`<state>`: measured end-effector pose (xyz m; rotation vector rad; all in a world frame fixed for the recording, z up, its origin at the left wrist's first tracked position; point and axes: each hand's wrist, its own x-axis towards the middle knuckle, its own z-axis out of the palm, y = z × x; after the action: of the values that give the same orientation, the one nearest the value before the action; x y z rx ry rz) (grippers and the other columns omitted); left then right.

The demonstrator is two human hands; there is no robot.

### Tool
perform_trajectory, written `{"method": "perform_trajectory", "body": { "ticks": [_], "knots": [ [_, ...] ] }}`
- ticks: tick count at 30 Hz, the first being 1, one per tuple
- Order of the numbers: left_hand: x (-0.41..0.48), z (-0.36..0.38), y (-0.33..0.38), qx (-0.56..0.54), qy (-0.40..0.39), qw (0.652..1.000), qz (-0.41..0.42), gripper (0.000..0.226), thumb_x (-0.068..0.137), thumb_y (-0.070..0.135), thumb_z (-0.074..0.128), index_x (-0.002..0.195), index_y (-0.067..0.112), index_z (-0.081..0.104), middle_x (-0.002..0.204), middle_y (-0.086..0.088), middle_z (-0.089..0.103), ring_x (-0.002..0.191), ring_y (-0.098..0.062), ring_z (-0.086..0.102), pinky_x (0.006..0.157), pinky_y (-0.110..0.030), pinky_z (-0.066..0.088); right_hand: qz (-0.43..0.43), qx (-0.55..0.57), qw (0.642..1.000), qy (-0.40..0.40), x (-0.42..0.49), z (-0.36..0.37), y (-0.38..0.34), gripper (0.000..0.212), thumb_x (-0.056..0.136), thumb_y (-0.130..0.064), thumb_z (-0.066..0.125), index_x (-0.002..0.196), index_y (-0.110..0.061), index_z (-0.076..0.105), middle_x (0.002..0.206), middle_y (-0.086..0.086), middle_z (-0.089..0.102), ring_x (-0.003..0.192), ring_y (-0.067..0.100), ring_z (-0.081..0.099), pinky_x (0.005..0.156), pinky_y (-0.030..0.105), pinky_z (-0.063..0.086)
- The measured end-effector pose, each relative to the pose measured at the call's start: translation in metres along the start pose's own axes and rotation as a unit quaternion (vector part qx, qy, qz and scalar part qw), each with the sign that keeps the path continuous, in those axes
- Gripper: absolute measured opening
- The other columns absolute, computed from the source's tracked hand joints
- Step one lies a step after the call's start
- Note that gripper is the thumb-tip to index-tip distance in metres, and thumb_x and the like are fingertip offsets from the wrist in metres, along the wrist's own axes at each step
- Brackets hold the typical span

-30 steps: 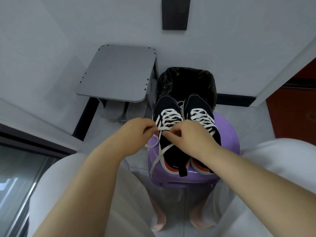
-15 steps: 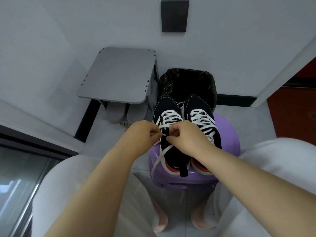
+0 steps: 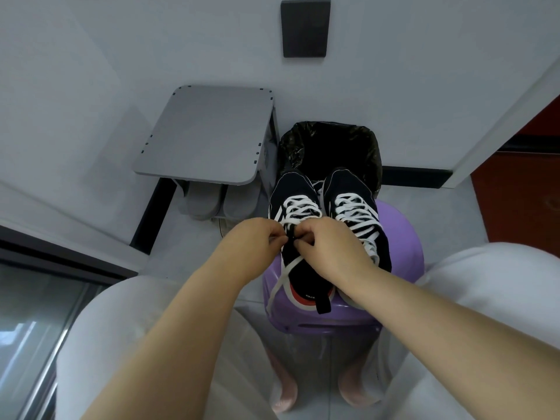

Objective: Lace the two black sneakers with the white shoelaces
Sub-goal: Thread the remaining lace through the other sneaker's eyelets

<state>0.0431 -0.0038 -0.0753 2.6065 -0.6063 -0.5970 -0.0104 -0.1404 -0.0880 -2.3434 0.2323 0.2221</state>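
Note:
Two black sneakers stand side by side on a purple stool (image 3: 403, 247), toes pointing away from me. The left sneaker (image 3: 292, 189) has white lace crossed over its front eyelets; a loose white lace end (image 3: 280, 283) hangs down over the stool's left edge. The right sneaker (image 3: 348, 184) is laced along its whole visible length. My left hand (image 3: 254, 241) and my right hand (image 3: 330, 244) meet over the left sneaker's tongue, both pinching its white lace near the upper eyelets. My fingers hide the pinched part.
A bin with a black bag (image 3: 330, 147) stands just behind the stool. A grey flat-topped stand (image 3: 206, 131) is at the back left, against the white wall. My white-clad knees (image 3: 127, 322) flank the stool. A glass panel is at lower left.
My hands have drawn closer together over the left sneaker's tongue. The loose lace end still hangs down the stool's left side.

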Motion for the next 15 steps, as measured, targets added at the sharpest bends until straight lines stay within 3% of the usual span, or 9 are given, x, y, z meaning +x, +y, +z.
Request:
{"method": "perform_trajectory", "body": {
  "ticks": [4,9,12,15],
  "knots": [
    [-0.002,-0.003,-0.001,-0.021,-0.035,0.999,-0.022,0.029,0.092,0.041,0.050,0.080,0.015,0.055,0.070,0.003,0.053,0.065,-0.013,0.049,0.057,-0.026,0.037,-0.015,-0.006,1.000,-0.007,0.001,-0.006,-0.002,0.014,0.086,-0.021,0.057,0.090,-0.021,0.070,0.078,-0.003,0.069,0.073,0.014,0.063,0.074,0.037,0.054],
    [0.001,-0.004,-0.003,-0.024,-0.023,0.996,-0.078,0.033,0.083,0.048,0.061,0.091,0.018,0.051,0.089,0.002,0.060,0.082,-0.016,0.057,0.070,-0.030,0.046,-0.016,-0.024,0.998,0.064,0.004,-0.044,0.002,0.009,0.081,-0.022,0.062,0.076,-0.025,0.069,0.073,-0.008,0.068,0.074,0.009,0.064,0.071,0.027,0.052],
    [0.002,-0.005,-0.006,-0.045,-0.017,0.995,-0.082,0.045,0.080,0.049,0.065,0.107,0.019,0.045,0.095,0.002,0.056,0.091,-0.018,0.055,0.075,-0.029,0.044,0.039,0.172,0.973,0.151,0.006,-0.088,0.010,0.014,0.083,-0.013,0.062,0.072,-0.020,0.066,0.062,-0.007,0.067,0.060,0.007,0.061,0.067,0.025,0.049],
    [0.003,-0.005,-0.006,-0.024,0.005,0.999,-0.045,0.062,0.079,0.047,0.066,0.132,0.027,0.040,0.121,-0.002,0.047,0.119,-0.022,0.039,0.097,-0.034,0.037,0.079,0.445,0.873,0.183,0.006,-0.114,0.011,0.021,0.090,-0.011,0.052,0.071,-0.019,0.059,0.067,-0.004,0.071,0.064,0.008,0.063,0.066,0.021,0.051]
  ]
}}
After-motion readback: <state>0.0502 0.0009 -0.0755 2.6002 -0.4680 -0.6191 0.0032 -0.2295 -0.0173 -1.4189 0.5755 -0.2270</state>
